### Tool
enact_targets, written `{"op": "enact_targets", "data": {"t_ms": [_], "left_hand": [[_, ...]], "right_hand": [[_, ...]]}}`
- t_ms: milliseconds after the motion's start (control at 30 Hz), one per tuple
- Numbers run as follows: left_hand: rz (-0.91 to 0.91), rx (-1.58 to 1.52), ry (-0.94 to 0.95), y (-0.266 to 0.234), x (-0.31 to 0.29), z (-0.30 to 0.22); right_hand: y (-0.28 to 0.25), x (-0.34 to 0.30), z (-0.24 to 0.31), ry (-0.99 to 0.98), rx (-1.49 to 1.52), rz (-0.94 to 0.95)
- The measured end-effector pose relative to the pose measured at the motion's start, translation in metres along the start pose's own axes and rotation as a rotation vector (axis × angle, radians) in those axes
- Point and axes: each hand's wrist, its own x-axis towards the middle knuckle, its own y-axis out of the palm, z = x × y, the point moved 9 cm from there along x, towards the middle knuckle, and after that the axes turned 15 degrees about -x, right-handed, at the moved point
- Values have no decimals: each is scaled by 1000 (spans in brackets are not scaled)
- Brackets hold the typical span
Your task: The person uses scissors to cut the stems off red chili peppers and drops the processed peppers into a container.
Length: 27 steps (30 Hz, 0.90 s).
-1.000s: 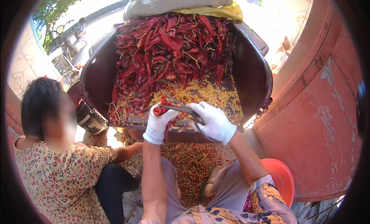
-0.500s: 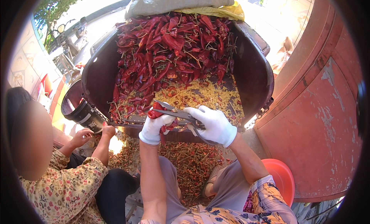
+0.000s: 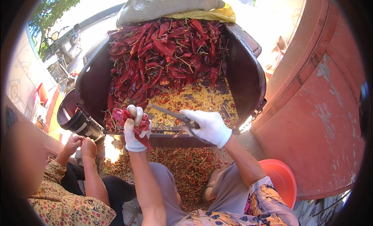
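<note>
Both my hands wear white gloves over the near edge of a dark cart bed [image 3: 248, 90]. My left hand [image 3: 136, 134] is closed round several dried red chili peppers [image 3: 123, 116], whose ends stick out above and below the fingers. In my right hand [image 3: 211, 127] is a pair of dark metal scissors [image 3: 169, 112], the blades pointing left toward the peppers but apart from them. Beyond my hands a heap of dried red chili peppers [image 3: 163, 51] fills the back of the bed. Yellow seeds [image 3: 206, 97] lie scattered in front of the heap.
A co-worker's bare hands [image 3: 82, 142] meet at the left, near a black bucket [image 3: 79, 123]. Cut stems [image 3: 186, 167] cover the ground between my feet. To the right stand an orange-red basin [image 3: 281, 179] and a red metal panel [image 3: 311, 129]. A grey sack [image 3: 167, 8] covers the heap's back.
My left hand has moved left with the peppers, away from the scissors. The scissors have come off the peppers, and my right hand has shifted slightly left. The co-worker's hands have come together.
</note>
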Motion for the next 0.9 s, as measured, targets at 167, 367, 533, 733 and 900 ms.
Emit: {"op": "enact_targets", "data": {"t_ms": [167, 367, 533, 733, 900], "left_hand": [[-329, 143, 37, -32, 1, 16], [-582, 123, 36, -63, -5, 36], [-556, 147, -6, -61, -4, 53], [-586, 217, -48, -62, -2, 62], [-677, 438, -59, -61, -6, 56]], "right_hand": [[26, -8, -68, 225, -364, 260], [10, 2, -100, 335, -353, 53], [12, 21, -177, 791, -500, -46], [46, 26, -236, 958, -546, 97], [25, 12, -194, 872, -217, -208]]}}
